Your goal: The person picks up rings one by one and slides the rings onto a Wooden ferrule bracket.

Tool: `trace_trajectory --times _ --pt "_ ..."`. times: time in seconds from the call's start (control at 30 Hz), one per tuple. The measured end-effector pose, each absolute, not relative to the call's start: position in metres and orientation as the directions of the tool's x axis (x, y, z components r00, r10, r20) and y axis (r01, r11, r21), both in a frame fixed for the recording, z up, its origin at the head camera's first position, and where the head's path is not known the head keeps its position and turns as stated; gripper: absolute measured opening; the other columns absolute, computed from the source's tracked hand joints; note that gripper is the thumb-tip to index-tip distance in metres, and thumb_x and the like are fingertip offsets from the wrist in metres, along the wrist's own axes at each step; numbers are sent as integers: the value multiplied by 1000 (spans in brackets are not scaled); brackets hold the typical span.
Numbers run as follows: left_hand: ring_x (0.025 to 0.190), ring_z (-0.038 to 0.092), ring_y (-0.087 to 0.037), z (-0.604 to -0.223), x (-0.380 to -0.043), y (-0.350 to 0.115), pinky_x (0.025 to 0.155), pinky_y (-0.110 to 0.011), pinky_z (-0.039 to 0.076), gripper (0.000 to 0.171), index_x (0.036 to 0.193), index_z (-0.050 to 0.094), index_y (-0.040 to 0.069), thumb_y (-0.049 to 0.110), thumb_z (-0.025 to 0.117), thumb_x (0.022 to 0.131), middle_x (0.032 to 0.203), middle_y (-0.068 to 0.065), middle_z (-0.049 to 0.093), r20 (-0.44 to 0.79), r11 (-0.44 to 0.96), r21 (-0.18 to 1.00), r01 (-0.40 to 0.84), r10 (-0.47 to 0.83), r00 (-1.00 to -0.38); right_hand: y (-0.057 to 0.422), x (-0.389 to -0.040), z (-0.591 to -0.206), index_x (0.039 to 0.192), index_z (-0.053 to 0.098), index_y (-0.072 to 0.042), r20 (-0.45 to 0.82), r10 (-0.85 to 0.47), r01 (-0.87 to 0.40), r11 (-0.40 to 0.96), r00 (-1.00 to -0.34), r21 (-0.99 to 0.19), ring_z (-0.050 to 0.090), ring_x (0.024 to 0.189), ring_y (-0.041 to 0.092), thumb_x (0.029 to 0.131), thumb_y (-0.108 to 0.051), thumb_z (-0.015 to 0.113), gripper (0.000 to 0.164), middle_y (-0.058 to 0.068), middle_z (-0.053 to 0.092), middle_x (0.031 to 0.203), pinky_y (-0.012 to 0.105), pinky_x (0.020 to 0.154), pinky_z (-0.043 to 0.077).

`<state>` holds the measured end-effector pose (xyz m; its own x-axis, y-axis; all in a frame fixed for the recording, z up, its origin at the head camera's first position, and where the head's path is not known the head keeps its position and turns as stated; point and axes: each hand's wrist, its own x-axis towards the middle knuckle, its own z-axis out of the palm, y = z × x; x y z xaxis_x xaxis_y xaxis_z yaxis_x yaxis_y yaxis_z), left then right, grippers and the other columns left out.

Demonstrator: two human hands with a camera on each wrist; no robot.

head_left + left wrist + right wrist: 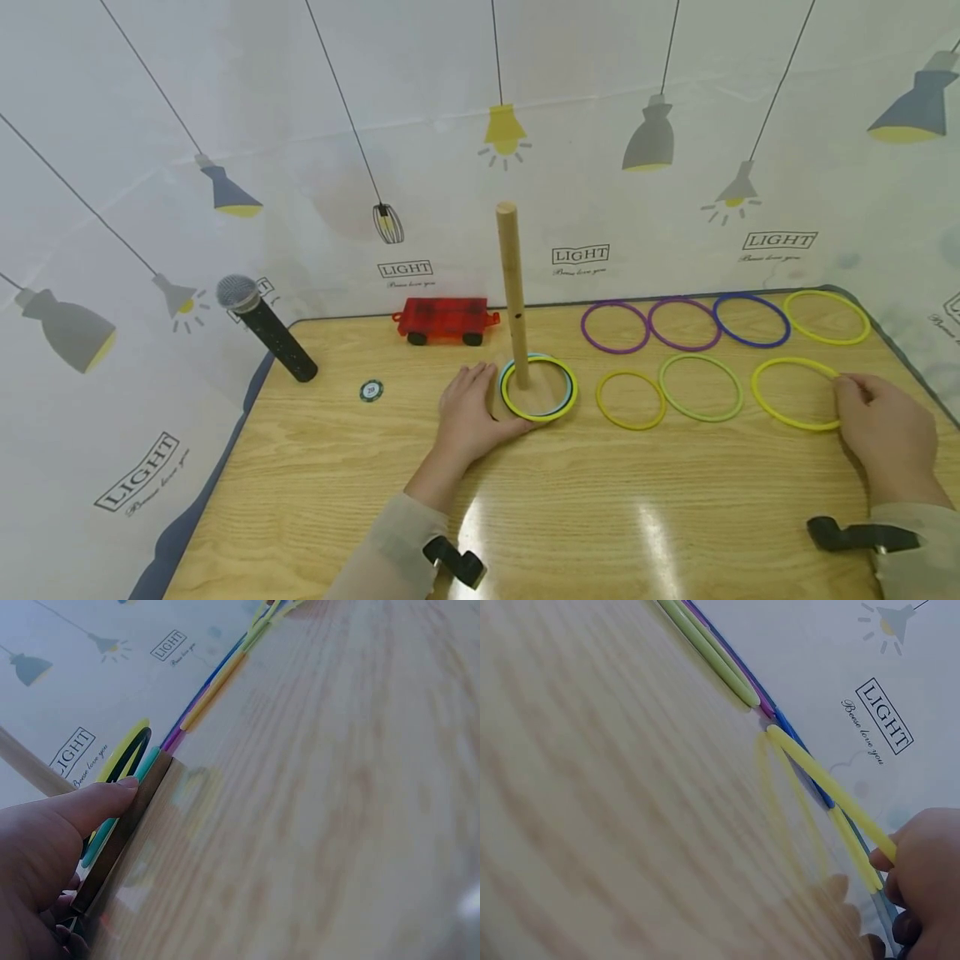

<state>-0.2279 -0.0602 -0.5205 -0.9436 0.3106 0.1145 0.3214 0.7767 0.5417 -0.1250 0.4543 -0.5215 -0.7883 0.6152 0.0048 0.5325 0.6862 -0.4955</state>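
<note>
A wooden post (513,283) rises from a flat wooden base (124,840). Stacked around its foot are a light blue ring, a black ring and, on top, a yellow ring (576,387). My left hand (468,417) grips the base at its left and front, the thumb (105,799) pressing on the edge by the rings. Far to the right, my right hand (888,433) pinches the right side of a larger yellow ring (832,791). That ring is tilted in the right wrist view, its held side raised off the table and its far side low.
Left of the held ring lie a light green ring (741,392) and a small yellow ring (598,396). Behind are two purple rings (583,329), a blue ring (714,312) and another yellow ring (867,325). A red toy wagon (442,318), a chip (371,390) and a microphone (270,329) stand leftward.
</note>
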Motion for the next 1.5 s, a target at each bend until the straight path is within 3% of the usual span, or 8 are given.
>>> trace_trajectory --times 0.2,0.4,0.57,0.73,0.87,1.0,1.27,1.5 --pt "156 32 -40 -519 -228 -59 126 -58 21 112 160 49 6 59 94 72 164 -15 46 104 776 543 319 315 -943 451 -128 -515 155 51 2 -63 683 555 533 -728 -639 48 135 54 110 -38 30 64 31 51 154 66 105 44" --pt "155 33 -41 -518 -227 -60 125 -60 22 111 159 50 6 59 95 71 163 -15 47 114 774 546 322 312 -943 438 -134 -508 150 62 -7 -76 729 540 429 -681 -724 54 126 36 109 -40 38 58 19 60 149 37 88 46" --pt "155 33 -41 -518 -227 -59 125 -60 23 111 159 50 7 59 94 71 163 -15 47 117 774 544 324 313 -943 434 -137 -502 146 67 -10 -88 744 539 391 -663 -746 57 120 23 106 -42 44 56 5 67 139 22 89 41" --pt "155 33 -41 -519 -227 -58 125 -60 23 111 159 50 7 59 94 71 163 -15 47 114 774 543 326 316 -942 432 -135 -498 150 63 -10 -104 722 517 379 -684 -768 50 141 33 107 -45 43 59 7 61 150 36 113 42" --pt "155 32 -41 -519 -226 -59 125 -60 22 112 160 50 7 60 94 72 163 -15 47 109 777 540 322 314 -943 427 -135 -496 146 67 -7 -75 687 447 381 -722 -810 59 116 15 106 -48 50 59 -16 70 121 23 93 45" --pt "156 32 -41 -519 -226 -60 125 -60 21 111 160 49 7 59 94 72 163 -15 46 106 776 544 319 314 -944 418 -138 -488 143 69 -7 -20 653 381 416 -757 -826 49 91 -4 106 -48 53 58 -30 62 100 19 75 41" --pt "155 33 -41 -519 -227 -61 125 -60 23 112 159 50 7 62 93 72 163 -15 47 113 779 539 320 310 -944 405 -147 -476 144 67 -3 21 577 311 470 -816 -826 49 91 -6 107 -50 54 62 -38 54 94 20 73 42" --pt "156 32 -39 -519 -227 -61 126 -58 22 112 161 49 9 62 93 72 164 -13 46 96 788 531 310 308 -947 395 -154 -468 141 69 -1 44 567 265 451 -822 -852 49 93 -11 106 -50 59 62 -37 58 96 14 76 41"
